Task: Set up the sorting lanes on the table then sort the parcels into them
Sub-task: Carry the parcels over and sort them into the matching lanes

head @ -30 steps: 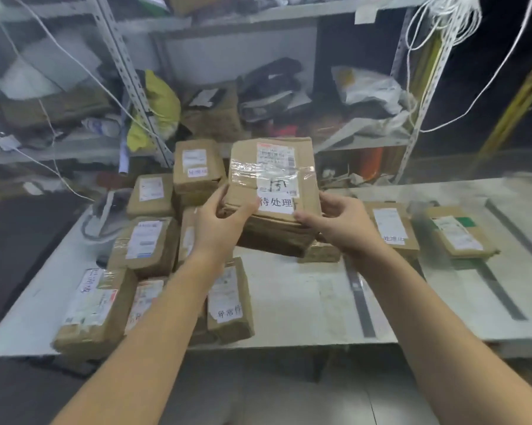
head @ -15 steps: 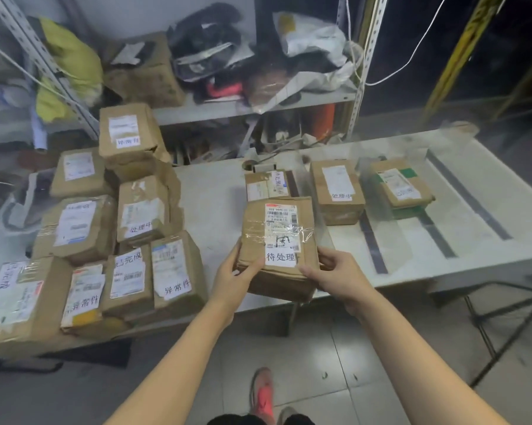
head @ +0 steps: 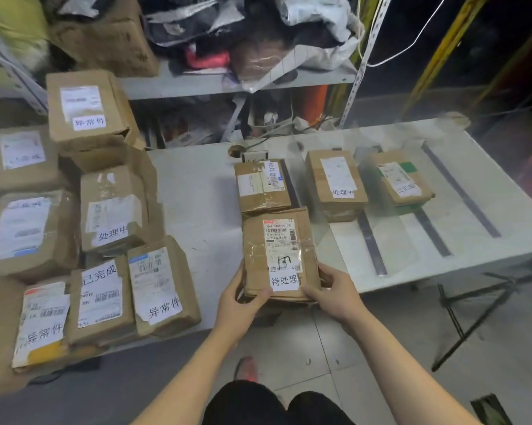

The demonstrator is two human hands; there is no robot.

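A brown cardboard parcel (head: 277,256) with a white label reading 待处理 lies at the front edge of the white table (head: 197,204). My left hand (head: 240,299) grips its near left corner and my right hand (head: 335,292) grips its near right side. Just behind it sits a smaller parcel (head: 263,187) with the same label. Dark tape strips (head: 370,240) mark lanes on the table's right half. One lane further right holds a parcel labelled 处理中 (head: 335,179), and the lane after it a parcel with green tape (head: 401,179).
Several unsorted parcels (head: 105,210) are heaped on the table's left part, some stacked. A metal shelf (head: 228,84) crammed with bags and boxes stands behind the table. A black folding stand (head: 473,308) is on the floor at right. My shoe (head: 246,368) shows below the table edge.
Both hands have lowered the parcel from chest height down onto the table's front edge, behind which the smaller parcel sits. The view has tilted downward.
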